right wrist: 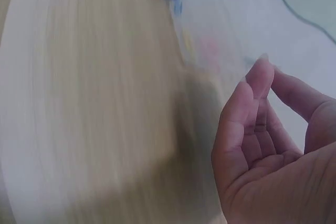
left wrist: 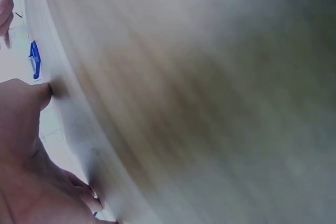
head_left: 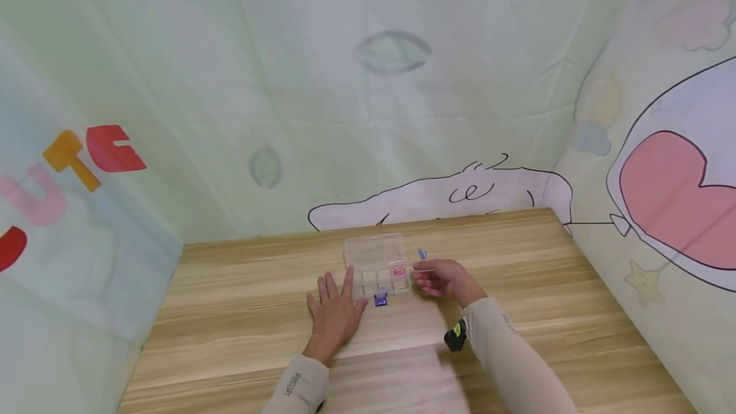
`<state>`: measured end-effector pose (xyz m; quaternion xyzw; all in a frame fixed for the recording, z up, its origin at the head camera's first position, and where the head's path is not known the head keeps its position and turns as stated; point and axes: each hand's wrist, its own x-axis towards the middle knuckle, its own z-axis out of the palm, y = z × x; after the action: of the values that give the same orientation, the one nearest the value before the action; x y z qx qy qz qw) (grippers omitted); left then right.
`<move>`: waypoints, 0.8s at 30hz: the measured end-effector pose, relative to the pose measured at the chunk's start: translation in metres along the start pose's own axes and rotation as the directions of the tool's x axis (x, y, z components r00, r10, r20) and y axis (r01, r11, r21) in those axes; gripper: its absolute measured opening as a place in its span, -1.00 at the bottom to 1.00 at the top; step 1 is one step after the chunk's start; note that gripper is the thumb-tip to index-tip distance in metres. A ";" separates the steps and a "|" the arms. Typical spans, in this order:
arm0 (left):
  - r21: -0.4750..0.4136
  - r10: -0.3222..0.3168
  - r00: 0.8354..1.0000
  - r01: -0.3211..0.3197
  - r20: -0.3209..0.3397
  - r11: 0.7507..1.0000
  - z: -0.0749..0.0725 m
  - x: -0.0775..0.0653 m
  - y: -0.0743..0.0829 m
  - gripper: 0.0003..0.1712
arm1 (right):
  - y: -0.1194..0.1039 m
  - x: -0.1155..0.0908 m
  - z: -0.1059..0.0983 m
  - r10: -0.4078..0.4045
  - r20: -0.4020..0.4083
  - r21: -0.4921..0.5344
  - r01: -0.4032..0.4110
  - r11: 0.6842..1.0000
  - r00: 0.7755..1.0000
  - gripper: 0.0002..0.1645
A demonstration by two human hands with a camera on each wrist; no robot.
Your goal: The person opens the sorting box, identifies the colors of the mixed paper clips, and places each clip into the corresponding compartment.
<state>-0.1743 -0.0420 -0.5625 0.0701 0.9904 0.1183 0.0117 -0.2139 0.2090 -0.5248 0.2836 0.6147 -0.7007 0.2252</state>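
Note:
A clear plastic compartment box [head_left: 376, 281] stands on the table with its lid [head_left: 375, 251] raised toward the wall. Pink and yellow paper clips [head_left: 399, 271] lie in its rightmost compartment. A blue latch [head_left: 381, 299] shows at the front edge. My left hand [head_left: 333, 318] rests with fingers spread at the box's left side, index finger and thumb at its edge. Just right of the box, my right hand [head_left: 441, 278] has thumb and fingertips brought together; I cannot tell whether they pinch anything. Blue paper clips [head_left: 422, 253] lie just beyond those fingertips.
The wood-grain table [head_left: 230, 312] meets a printed cloth wall [head_left: 310, 114] close behind the box. More cloth hangs along the left and right sides. A black device [head_left: 455, 336] is strapped at the right wrist.

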 end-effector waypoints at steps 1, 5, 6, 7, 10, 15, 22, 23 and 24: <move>-0.001 0.002 1.000 -0.002 -0.003 1.000 0.000 0.000 0.000 -0.13 | 0.000 0.002 -0.004 0.002 -0.012 0.006 -0.002 1.000 1.000 -0.73; -0.003 0.006 1.000 -0.006 -0.006 1.000 -0.001 -0.001 0.000 -0.13 | 0.002 0.006 -0.019 -0.007 -0.039 0.027 0.008 1.000 0.999 -0.71; -0.004 0.008 1.000 -0.008 -0.007 1.000 -0.001 -0.001 0.000 -0.13 | 0.002 0.007 -0.022 -0.011 -0.043 0.031 0.013 0.999 0.999 -0.69; -0.005 0.010 1.000 -0.010 -0.009 1.000 -0.001 -0.001 0.000 -0.13 | 0.003 0.008 -0.025 -0.015 -0.048 0.033 0.017 0.999 0.999 -0.68; -0.001 0.009 1.000 -0.009 -0.013 1.000 -0.002 -0.002 0.001 -0.13 | 0.003 0.008 -0.031 -0.020 -0.072 0.027 0.022 0.999 0.997 -0.66; -0.003 -0.001 1.000 0.000 -0.006 1.000 -0.003 -0.001 0.002 -0.13 | 0.006 0.009 -0.034 -0.033 -0.108 0.012 0.035 0.999 0.994 -0.68; -0.009 -0.003 1.000 0.003 0.004 1.000 -0.002 0.000 0.002 -0.13 | 0.007 0.008 -0.022 -0.102 -0.142 -0.081 0.091 0.993 0.985 -0.73; -0.011 -0.002 1.000 0.003 0.003 1.000 -0.002 0.000 0.002 -0.13 | 0.007 0.009 -0.020 -0.114 -0.150 -0.082 0.103 0.991 0.982 -0.74; -0.009 -0.003 1.000 0.003 0.005 1.000 -0.001 0.000 0.002 -0.13 | 0.008 0.009 -0.017 -0.124 -0.158 -0.086 0.111 0.990 0.980 -0.75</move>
<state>-0.1737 -0.0402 -0.5608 0.0688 0.9899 0.1228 0.0147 -0.2137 0.2250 -0.5382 0.2942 0.6733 -0.6630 0.1431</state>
